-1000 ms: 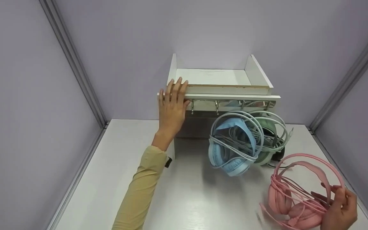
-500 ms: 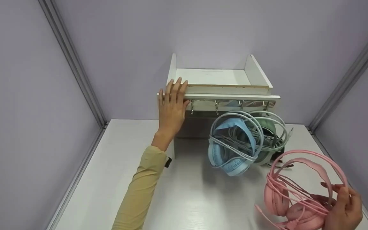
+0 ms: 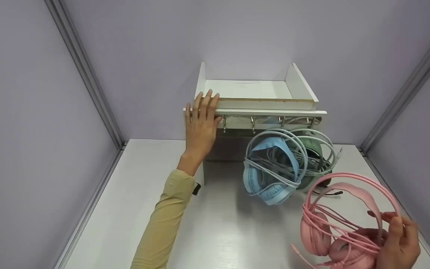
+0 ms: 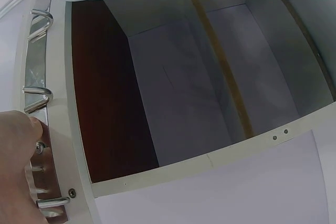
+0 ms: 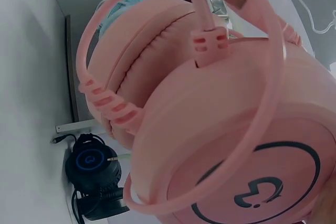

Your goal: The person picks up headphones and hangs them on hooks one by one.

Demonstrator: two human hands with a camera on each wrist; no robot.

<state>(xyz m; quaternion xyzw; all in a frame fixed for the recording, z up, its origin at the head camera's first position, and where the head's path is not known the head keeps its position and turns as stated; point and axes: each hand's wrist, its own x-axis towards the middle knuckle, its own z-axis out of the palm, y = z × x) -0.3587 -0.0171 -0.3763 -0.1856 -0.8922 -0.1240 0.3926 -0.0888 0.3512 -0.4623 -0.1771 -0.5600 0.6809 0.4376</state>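
My left hand (image 3: 201, 132) lies on the left end of the white hook rail (image 3: 259, 113), its fingers extended up over the shelf edge. In the left wrist view, the thumb (image 4: 23, 129) is beside a metal hook (image 4: 38, 98). At lower right, my right hand (image 3: 399, 239) grips the pink headphones (image 3: 353, 186) by the side of the headband, with their cable looped around them. Their ear cup (image 5: 231, 93) fills much of the right wrist view. Blue headphones (image 3: 274, 194) and, behind them, green headphones (image 3: 312, 144) hang below the rail's right half.
Two bare hooks (image 3: 253, 125) show on the rail's left half. Above it stands an open white tray (image 3: 302, 84). Black headphones (image 5: 92, 166) lie on the white table (image 3: 155, 164) behind the hanging pairs. Side walls (image 3: 24, 123) stand left and right.
My right hand has carried the pink headphones slightly up and to the left, bringing them nearer the hanging pairs. The left hand keeps its place on the rail.
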